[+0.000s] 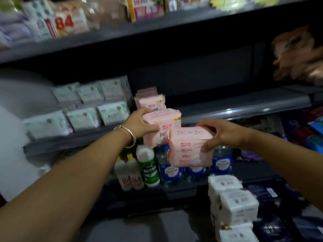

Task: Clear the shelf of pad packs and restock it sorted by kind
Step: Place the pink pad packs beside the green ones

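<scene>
Looking down from the head camera, both hands work just in front of the middle shelf [244, 105]. The left hand [139, 124], a bangle on its wrist, grips a pink pad pack [162, 119] with fingers over the top and thumb on its face; the right hand [222, 133] clamps a second pink pack [188, 149] the same way, at about four o'clock from the first, the two packs overlapping in view and perhaps touching. Behind the left hand, at twelve o'clock, a short pink stack [152, 100] stands on the shelf, and at nine o'clock sit rows of pale green packs [83, 110]. The shelf's right stretch, at two o'clock, lies bare. White packs [234, 203] are piled at five o'clock, bottles [146, 165] on the shelf below. The likely trouble: the slick, soft wrappers could slip from either grip and drop among the bottles, or a pack set down carelessly could topple the pink stack or end up among the green kind, spoiling the sort.
</scene>
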